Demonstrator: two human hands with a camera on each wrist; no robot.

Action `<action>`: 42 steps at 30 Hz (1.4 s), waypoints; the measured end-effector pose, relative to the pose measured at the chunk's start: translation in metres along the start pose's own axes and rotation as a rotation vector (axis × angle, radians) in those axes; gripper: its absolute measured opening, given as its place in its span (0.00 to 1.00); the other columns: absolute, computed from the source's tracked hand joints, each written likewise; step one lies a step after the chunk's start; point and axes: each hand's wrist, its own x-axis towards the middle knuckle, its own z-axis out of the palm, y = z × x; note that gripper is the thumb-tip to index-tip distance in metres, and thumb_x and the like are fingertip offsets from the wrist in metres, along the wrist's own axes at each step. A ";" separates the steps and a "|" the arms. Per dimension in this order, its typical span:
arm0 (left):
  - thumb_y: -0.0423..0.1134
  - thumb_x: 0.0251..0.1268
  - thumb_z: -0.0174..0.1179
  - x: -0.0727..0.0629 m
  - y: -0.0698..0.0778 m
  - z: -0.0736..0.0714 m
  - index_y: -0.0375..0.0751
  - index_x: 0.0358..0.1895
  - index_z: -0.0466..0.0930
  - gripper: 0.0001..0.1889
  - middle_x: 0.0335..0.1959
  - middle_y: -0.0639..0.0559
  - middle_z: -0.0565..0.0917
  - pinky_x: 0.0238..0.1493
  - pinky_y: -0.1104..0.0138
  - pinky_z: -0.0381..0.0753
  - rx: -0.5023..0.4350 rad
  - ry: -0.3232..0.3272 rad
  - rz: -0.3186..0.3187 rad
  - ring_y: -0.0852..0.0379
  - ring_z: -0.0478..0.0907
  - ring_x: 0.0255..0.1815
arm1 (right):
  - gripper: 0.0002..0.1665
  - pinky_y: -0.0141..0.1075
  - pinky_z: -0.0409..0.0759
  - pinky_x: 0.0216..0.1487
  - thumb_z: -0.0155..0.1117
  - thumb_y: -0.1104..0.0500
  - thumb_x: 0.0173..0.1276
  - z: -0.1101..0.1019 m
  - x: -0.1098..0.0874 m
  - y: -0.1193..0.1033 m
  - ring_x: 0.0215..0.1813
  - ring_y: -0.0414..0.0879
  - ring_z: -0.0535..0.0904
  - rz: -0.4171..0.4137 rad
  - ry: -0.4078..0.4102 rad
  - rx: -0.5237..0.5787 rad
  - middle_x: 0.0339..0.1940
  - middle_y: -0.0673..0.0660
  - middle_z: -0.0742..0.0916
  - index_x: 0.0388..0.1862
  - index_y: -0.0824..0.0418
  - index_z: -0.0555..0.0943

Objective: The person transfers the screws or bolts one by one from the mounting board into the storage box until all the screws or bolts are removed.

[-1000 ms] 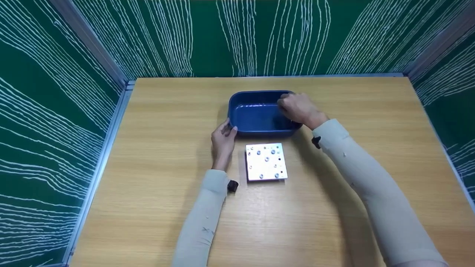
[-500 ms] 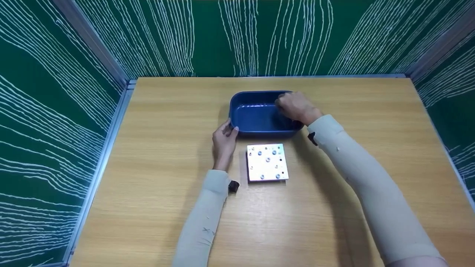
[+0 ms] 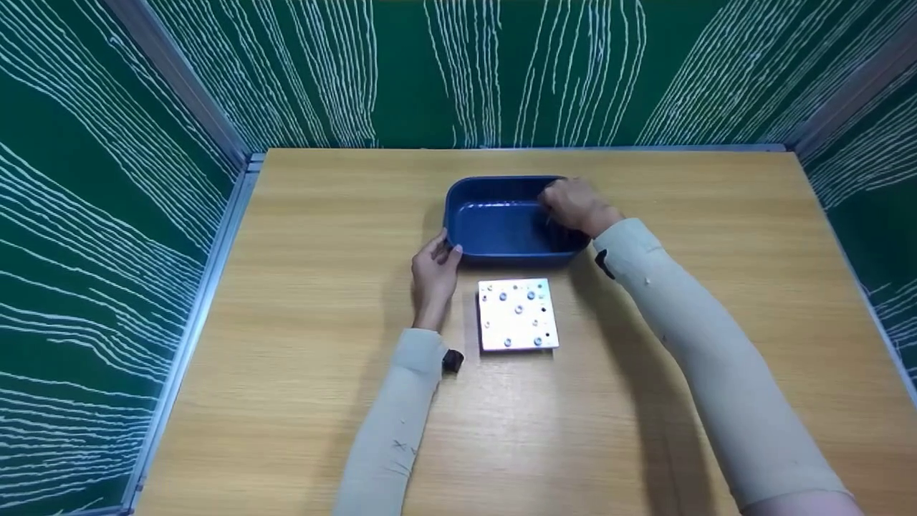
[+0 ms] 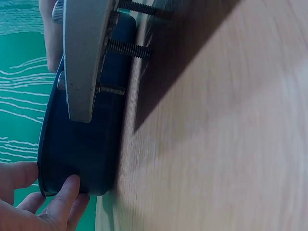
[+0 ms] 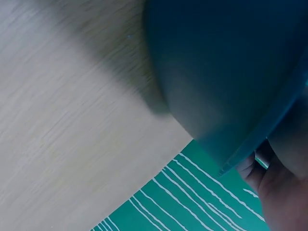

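A deep blue rectangular dish (image 3: 501, 226) rests on the wooden table. At its near left corner my left hand (image 3: 434, 276) grips the side; the left wrist view shows the thumb by the rim and the fingers (image 4: 67, 197) against the outer wall. My right hand (image 3: 577, 204) reaches over the dish's right end, fingers bent down inside. The dish wall hides the fingertips in the right wrist view, so whatever they hold cannot be made out. Just in front of the dish sits a square metal plate (image 3: 517, 326) with several bolts through it.
The wooden table (image 3: 301, 287) extends around the dish and plate. Green walls (image 3: 408, 72) with white wavy lines stand behind and at both sides. Threaded bolt ends (image 4: 127, 48) stick out beneath the raised metal plate.
My right hand shifts slightly within the right end of the dish, and its forearm swings a little left. My left hand keeps its grip; the plate stays in place.
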 end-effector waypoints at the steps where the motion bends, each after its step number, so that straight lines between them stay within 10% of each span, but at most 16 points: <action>1: 0.36 0.76 0.65 0.000 0.000 0.000 0.41 0.73 0.78 0.25 0.67 0.43 0.84 0.64 0.61 0.84 0.002 0.001 -0.002 0.48 0.84 0.64 | 0.07 0.50 0.89 0.41 0.62 0.67 0.77 0.001 0.000 0.001 0.36 0.58 0.87 -0.001 -0.001 -0.002 0.34 0.65 0.89 0.40 0.67 0.86; 42: 0.41 0.77 0.65 -0.002 0.001 0.000 0.48 0.73 0.78 0.25 0.68 0.48 0.84 0.68 0.54 0.81 0.086 0.008 -0.027 0.51 0.84 0.65 | 0.11 0.46 0.88 0.32 0.59 0.71 0.76 0.014 0.010 -0.002 0.28 0.53 0.83 0.072 -0.083 -0.176 0.26 0.63 0.87 0.33 0.67 0.84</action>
